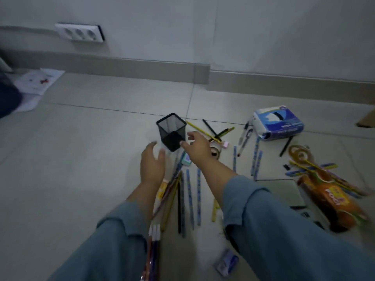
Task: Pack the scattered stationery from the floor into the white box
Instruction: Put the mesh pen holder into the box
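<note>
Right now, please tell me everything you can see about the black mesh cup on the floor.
The mesh cup is a black, square pen holder that looks like wire mesh with a solid rim and base. It stands upright on the tiled floor, open end up, and looks empty. The right hand, open, reaches its right side with fingertips at or very near it; contact is unclear. The left hand, open, hovers just left of it. Pencils lie behind it to the right.

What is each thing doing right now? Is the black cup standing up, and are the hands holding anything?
Mesh pen cup: upright, looks empty.
Left hand: open, holding nothing, beside the cup.
Right hand: open, holding nothing, fingers by the cup.
Tissue box: lying on the floor, dented.
Pencils: lying flat, scattered.
Tape roll: on the floor, partly hidden behind the right hand.
</note>
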Available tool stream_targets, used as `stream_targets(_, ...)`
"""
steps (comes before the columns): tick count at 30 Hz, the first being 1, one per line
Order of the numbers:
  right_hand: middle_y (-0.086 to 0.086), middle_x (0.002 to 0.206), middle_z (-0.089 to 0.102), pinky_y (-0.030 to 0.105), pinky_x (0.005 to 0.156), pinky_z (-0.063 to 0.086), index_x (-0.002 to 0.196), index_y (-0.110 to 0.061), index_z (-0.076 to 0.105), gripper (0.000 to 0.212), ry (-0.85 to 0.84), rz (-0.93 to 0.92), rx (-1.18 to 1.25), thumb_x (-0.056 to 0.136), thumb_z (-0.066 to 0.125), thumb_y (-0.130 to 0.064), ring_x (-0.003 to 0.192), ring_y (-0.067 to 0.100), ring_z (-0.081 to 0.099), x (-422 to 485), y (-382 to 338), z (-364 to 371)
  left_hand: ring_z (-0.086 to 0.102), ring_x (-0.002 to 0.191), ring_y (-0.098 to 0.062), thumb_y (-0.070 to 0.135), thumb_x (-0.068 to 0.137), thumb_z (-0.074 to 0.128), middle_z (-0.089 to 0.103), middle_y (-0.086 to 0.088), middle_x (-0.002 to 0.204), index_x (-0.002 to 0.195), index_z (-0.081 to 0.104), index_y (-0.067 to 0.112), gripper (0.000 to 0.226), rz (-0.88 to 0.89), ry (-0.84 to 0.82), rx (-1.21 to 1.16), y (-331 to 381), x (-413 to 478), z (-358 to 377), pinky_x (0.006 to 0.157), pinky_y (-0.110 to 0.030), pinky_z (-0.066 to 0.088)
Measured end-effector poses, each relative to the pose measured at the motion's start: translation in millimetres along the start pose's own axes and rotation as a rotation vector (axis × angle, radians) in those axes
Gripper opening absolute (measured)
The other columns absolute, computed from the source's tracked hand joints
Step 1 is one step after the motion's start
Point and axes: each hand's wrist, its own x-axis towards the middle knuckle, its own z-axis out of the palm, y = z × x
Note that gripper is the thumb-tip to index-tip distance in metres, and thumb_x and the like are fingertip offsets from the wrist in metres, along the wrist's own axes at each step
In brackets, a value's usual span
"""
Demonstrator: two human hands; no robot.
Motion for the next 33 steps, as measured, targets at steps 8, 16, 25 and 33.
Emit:
stream_targets(8, 0.016, 0.137, 0.049, 0.029, 0.099, 0.040, 0.132, -0.004, 0.046, 0.041, 0.083, 0.107, -0.042, 0.093, 0.054, -0.016, 0.125, 0.025, 0.048, -7.1, 43.8, -1.3, 0.017, 0.144, -0.025, 0.014, 0.069, 0.081, 0.007, -0.012, 0.157, 0.149, -0.003, 0.015, 0.117, 0.009, -0.215, -0.021, 24.6, 76.8, 47.8, 0.116, -0.035, 0.020)
stream_targets(16, 0.011, 0.135, 0.048, 0.029, 0.100, 0.037, 0.131, -0.009, 0.049, 0.038, 0.053, 0.088, -0.257, 0.094, 0.052, -0.020, 0.123, 0.024, 0.048, -49.4, 83.6, -70.1, 0.041, 0.131, -0.029, 0.017, 0.076, 0.075, 0.032, -0.012, 0.147, 0.147, 0.011, 0.016, 0.096, 0.100, -0.031, -0.035, 29.6, 42.8, 56.9, 0.109, -0.039, 0.036)
stream_targets(25, 0.017, 0.117, 0.061, 0.021, 0.087, 0.037, 0.115, -0.002, 0.062, 0.030, 0.204, 0.055, -0.342, 0.086, 0.062, -0.012, 0.109, 0.029, 0.058, -134.0, 109.5, -245.1, 0.042, 0.130, -0.021, 0.027, 0.073, 0.077, 0.040, -0.011, 0.142, 0.146, 0.018, 0.006, 0.096, 0.259, -0.259, -0.285, 155.1, -85.4, 129.7, 0.109, -0.030, 0.037)
stream_targets(33, 0.019, 0.121, 0.057, 0.028, 0.097, 0.036, 0.115, 0.002, 0.060, 0.025, 0.603, 0.178, -0.323, 0.092, 0.053, -0.006, 0.117, 0.030, 0.051, -247.3, 184.5, -393.2, 0.050, 0.114, -0.012, 0.021, 0.072, 0.079, 0.050, 0.001, 0.127, 0.137, 0.034, 0.012, 0.079, 0.350, -0.636, -0.408, 245.6, -225.9, 218.5, 0.091, -0.020, 0.048)
